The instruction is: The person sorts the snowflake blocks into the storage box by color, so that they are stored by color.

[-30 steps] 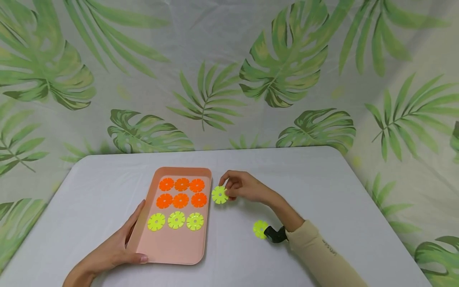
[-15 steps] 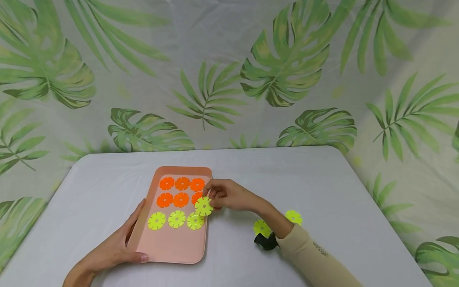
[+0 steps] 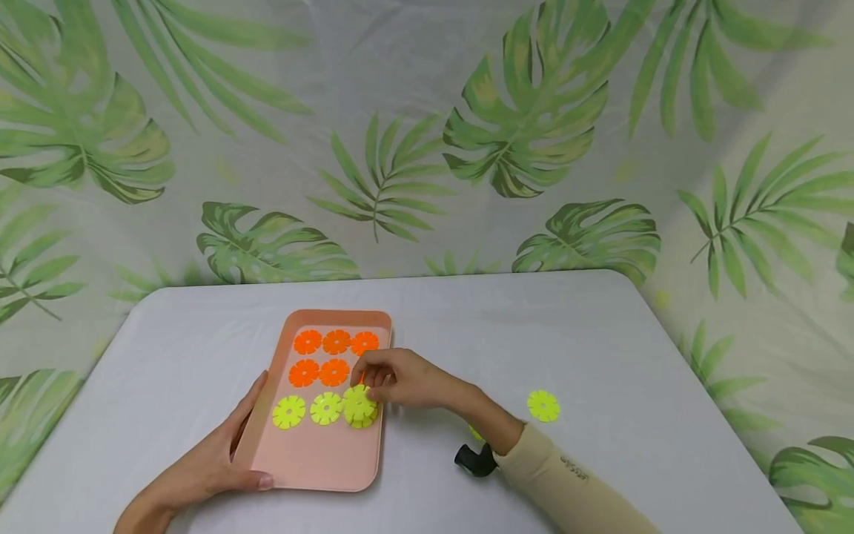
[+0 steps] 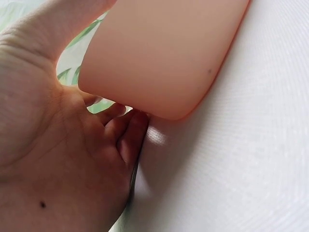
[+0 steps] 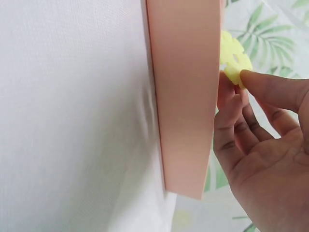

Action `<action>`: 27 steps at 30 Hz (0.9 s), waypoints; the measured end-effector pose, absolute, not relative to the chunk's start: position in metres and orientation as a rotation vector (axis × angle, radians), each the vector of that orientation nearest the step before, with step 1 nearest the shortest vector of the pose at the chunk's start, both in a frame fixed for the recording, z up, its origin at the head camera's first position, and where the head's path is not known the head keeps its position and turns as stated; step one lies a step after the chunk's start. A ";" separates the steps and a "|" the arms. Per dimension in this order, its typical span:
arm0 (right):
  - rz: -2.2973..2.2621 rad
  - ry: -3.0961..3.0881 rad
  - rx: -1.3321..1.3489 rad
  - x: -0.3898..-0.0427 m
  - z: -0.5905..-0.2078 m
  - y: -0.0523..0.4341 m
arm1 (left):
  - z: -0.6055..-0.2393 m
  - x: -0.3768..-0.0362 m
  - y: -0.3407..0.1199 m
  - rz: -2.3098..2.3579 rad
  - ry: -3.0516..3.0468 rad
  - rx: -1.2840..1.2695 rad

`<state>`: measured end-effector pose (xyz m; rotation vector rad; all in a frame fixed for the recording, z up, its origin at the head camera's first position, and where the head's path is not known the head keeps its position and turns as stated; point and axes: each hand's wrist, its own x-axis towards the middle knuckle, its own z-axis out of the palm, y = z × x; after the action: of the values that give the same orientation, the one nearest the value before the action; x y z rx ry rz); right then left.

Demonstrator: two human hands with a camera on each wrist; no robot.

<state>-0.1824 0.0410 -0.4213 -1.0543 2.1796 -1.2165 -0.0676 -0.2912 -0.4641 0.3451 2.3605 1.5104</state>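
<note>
A pink tray [image 3: 323,463] lies on the table; in it are two rows of orange notched discs [image 3: 333,372] and a row of yellow-green notched discs [image 3: 289,412]. My left hand [image 3: 200,461] grips the tray's near left corner, thumb on the near rim, fingers along the side wall. My right hand [image 3: 410,380] reaches over the right rim and pinches a yellow-green disc [image 3: 357,401] between thumb and fingers. In the head view that disc overlaps the rightmost yellow-green disc. The right wrist view has the pinched disc [image 5: 235,57] tilted just above the rim. An orange disc is mostly hidden by the hand.
One loose yellow-green disc [image 3: 543,406] lies on the white tablecloth [image 3: 600,334] to the right. Another disc [image 3: 476,432] is mostly covered by the right forearm. A black device [image 3: 475,460] sits at the right wrist. Leaf-patterned cloth [image 3: 380,185] hangs behind the table.
My right hand has carried the pinched disc left and nearer, from beside the tray to over its third row. The loose disc at the right came into view. The left hand stays on the tray.
</note>
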 end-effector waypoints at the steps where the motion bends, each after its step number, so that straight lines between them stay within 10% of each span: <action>1: -1.207 2.173 -1.055 -0.181 -0.422 0.039 | -0.464 -0.068 -0.291 1.507 2.362 0.340; 27: -0.892 2.188 -1.055 -0.155 -0.429 0.019 | -0.463 -0.068 -0.291 1.522 2.341 0.312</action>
<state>-0.1552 0.0195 -0.4292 -1.0549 2.1876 -0.8921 -0.0679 -0.2909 -0.4631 0.3119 2.3408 1.5224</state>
